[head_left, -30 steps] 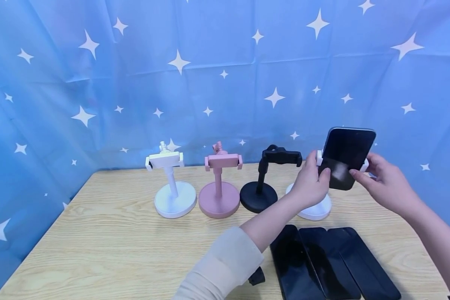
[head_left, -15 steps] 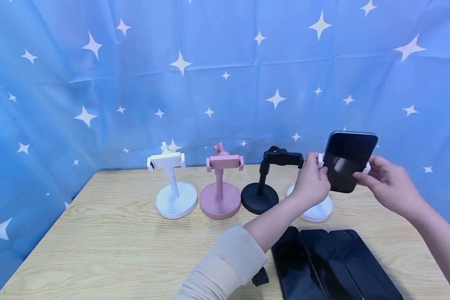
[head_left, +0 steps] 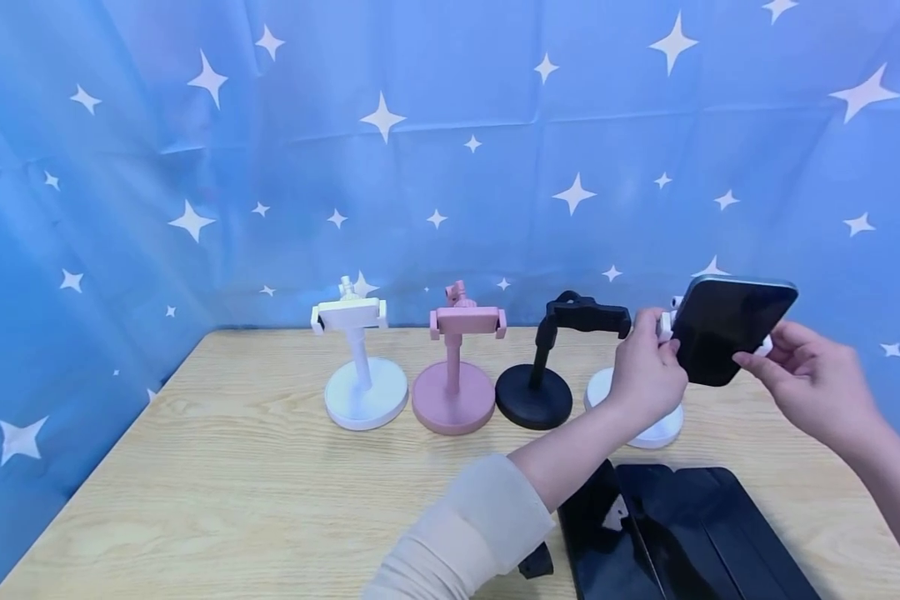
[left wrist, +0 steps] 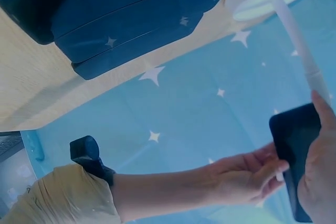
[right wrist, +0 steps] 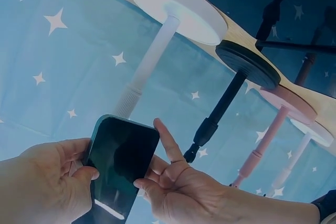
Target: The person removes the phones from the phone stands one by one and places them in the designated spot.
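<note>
A black smartphone leans back in the white clamp of the rightmost white phone stand; the clamp's white ends show at both phone edges. My left hand holds the phone's left side, thumb near the front edge and fingers by the clamp end. On the other side my right hand pinches the lower right edge, its thumb on the screen side and its fingers curled at the clamp end. In the right wrist view both thumbs meet the phone. The clamp's middle is hidden behind the phone.
A black stand, a pink stand and another white stand line the back of the wooden table. Several dark phones lie side by side in front. A blue starred curtain hangs behind.
The phone's top has tipped farther back and the phone has turned a little clockwise. Both hands have moved slightly to the right with it. The head view has shifted somewhat left.
</note>
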A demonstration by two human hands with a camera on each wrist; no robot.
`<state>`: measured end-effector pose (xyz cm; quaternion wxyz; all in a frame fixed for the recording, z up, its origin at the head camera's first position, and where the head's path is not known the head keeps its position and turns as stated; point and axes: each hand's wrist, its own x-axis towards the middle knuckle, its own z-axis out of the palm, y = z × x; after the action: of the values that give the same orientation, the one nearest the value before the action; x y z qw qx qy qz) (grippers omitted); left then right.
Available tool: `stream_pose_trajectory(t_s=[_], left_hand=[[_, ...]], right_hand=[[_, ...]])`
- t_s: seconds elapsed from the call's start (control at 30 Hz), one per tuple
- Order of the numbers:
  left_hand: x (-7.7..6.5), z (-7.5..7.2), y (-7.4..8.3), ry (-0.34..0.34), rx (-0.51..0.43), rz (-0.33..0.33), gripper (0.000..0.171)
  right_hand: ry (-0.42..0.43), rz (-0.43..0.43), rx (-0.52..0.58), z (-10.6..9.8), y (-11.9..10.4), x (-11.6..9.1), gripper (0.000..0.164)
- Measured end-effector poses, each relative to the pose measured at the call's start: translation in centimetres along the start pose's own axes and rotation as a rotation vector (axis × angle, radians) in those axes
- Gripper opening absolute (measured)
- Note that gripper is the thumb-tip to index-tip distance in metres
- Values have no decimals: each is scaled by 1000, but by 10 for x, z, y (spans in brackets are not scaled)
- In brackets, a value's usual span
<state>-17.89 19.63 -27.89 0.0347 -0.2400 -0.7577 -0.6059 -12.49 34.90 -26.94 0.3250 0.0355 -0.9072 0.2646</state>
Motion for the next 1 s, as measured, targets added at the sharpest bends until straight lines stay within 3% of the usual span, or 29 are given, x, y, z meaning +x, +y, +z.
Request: stream_pose_trajectory(t_s=[0.2,0.6,0.8,1.0], left_hand=[[-2,0,-2,8,-7,32,33],[-5,-4,6,14,-43,80,33],[-11,-13,13,-74,-69,66,34],[-20,-37,22,-239,-20,61,34]], right_hand=[[51,-23,30,2,2,0,49],[109,-27,49,-4,-6,1,61],[95,-53,170,-9,-12,-7,59],[121,-175,356,-13,-21,-14,28]])
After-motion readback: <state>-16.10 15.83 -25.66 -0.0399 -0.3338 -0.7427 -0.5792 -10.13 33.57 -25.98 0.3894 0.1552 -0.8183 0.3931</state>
